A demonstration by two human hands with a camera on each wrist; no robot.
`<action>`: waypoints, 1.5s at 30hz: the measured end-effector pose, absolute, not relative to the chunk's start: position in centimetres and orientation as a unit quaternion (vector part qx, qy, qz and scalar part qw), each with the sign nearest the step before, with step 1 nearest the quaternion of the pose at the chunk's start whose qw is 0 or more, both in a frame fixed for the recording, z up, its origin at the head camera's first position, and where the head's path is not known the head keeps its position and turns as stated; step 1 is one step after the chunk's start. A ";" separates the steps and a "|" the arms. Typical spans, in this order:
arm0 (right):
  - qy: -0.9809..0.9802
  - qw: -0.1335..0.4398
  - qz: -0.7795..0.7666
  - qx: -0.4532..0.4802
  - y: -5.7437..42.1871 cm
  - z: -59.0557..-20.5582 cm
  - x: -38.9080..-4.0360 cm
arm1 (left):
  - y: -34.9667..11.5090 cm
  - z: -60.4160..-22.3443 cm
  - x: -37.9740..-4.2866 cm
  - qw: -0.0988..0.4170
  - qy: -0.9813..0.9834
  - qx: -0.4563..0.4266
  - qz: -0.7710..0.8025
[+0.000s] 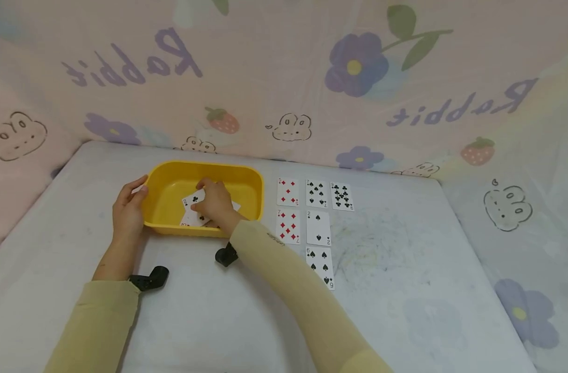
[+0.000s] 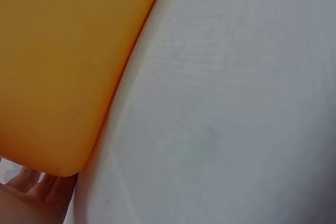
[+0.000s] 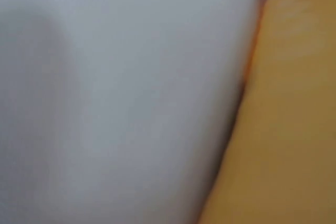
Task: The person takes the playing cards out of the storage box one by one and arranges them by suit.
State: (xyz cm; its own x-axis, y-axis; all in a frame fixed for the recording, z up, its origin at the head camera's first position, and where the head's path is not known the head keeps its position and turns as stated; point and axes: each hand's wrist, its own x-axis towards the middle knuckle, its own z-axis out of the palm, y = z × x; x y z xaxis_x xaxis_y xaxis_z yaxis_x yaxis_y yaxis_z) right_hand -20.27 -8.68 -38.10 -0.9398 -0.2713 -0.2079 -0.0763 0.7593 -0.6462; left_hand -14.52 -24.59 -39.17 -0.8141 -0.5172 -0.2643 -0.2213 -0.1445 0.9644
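In the head view a yellow plastic tray stands on the table. My left hand holds its left end, thumb near the rim; in the left wrist view the left fingers lie against the tray's outer wall. My right hand reaches over the front rim into the tray, fingers bent down above several overlapping playing cards. Its thumb is on or just over a two of clubs; whether it pinches the card is hidden. The right wrist view shows only tray wall, tabletop and a sliver of skin.
Right of the tray, cards lie face up in three columns: five of diamonds above seven of diamonds; seven of spades, two of spades, six of spades; nine of clubs. The right sleeve partly covers the six. Printed cloth hangs behind.
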 end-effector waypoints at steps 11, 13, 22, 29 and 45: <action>0.846 0.075 -0.526 -0.038 -7.7 -37.5 -20.6 | -24.2 -39.1 -14.4 0.103 -0.654 0.277 -0.696; 0.823 0.065 -0.563 -0.031 -7.3 -37.2 -20.7 | -24.2 -39.1 -14.5 0.102 -0.660 0.280 -0.690; 0.778 0.022 -0.625 -0.063 -4.7 -36.3 -21.4 | -24.3 -39.2 -14.5 0.102 -0.658 0.279 -0.692; 0.779 0.014 -0.623 -0.073 -2.0 -35.2 -21.8 | -24.4 -38.9 -14.5 0.102 -0.656 0.287 -0.690; 0.789 -0.024 -0.611 -0.055 7.5 -35.2 -22.5 | -24.5 -38.9 -14.5 0.098 -0.649 0.295 -0.695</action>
